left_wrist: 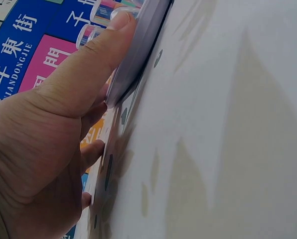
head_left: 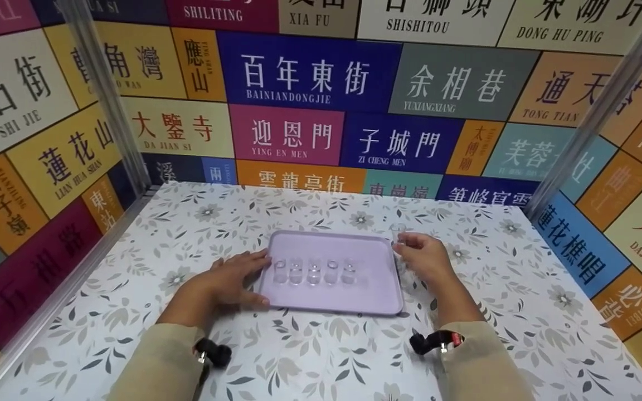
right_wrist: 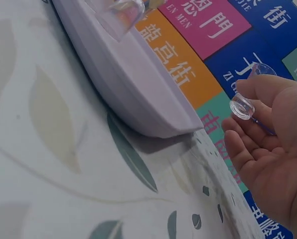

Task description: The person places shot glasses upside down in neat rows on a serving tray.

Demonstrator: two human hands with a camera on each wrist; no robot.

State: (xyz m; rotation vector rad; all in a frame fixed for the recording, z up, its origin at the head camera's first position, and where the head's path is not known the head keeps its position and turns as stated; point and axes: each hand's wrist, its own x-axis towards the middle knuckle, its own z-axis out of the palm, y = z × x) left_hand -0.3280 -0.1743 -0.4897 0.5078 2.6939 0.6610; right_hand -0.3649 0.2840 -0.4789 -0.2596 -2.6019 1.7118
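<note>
A lilac tray (head_left: pixel 377 295) lies on the table with several small clear glasses (head_left: pixel 314 274) standing in a row on it. My left hand (head_left: pixel 223 285) spreads along the tray's left side, thumb at the near left corner and fingers at the left rim; in the left wrist view the thumb (left_wrist: pixel 88 64) overlaps the tray's edge. Just beyond the tray's right side, my right hand (head_left: pixel 428 259) pinches another small clear glass (head_left: pixel 397 229) between thumb and fingers. The right wrist view shows this glass (right_wrist: pixel 243 107) tilted, its round thick base towards the camera.
A white tablecloth (head_left: pixel 310 356) with a leaf and flower print covers the table. Panels of colourful place-name signs (head_left: pixel 310 72) stand behind and on both sides, with clear corner posts (head_left: pixel 572 145) between them. Black cameras (head_left: pixel 218 353) are strapped at both wrists.
</note>
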